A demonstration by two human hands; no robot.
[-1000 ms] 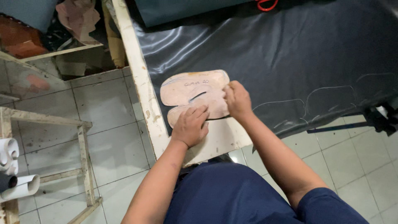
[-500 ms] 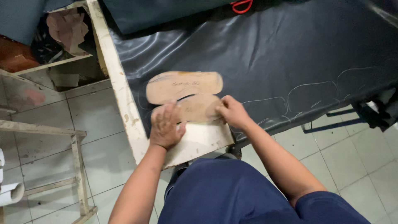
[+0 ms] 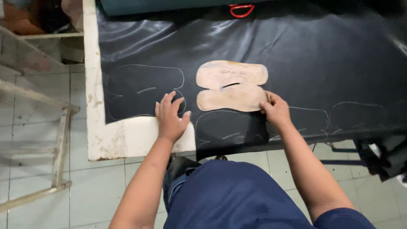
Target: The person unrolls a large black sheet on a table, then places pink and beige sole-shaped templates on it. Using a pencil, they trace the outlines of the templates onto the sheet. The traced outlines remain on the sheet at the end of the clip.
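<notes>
The right hand (image 3: 275,111) pinches the right-hand edge of a tan cardboard pattern (image 3: 231,86), fingers closed on its rim; whether a marking tool is tucked in that grip cannot be told. The left hand (image 3: 170,116) lies flat and open, fingers spread, pressing the near edge of a black sheet (image 3: 322,59) where it meets the white table edge (image 3: 127,140) — it holds nothing.

The pattern lies flat on the sheet, near the middle of the table's front half, between the two hands. It is a two-lobed piece: a longer upper lobe and a shorter lower one, joined along the middle with a short dark slit between them, its surface pale and worn. Faint light outlines of the same shape show on the sheet — one to the left (image 3: 144,91), just above the left hand, one directly below the pattern (image 3: 231,127), and others to the right (image 3: 352,116).

Judged from this layout, the likely fault is overlap: held by one edge only, the pattern could pivot or slide onto an outline beside it. The glossy, wrinkled sheet could also creep under the flat hand, distorting any line. A red loop (image 3: 241,9) rests at the far edge.
</notes>
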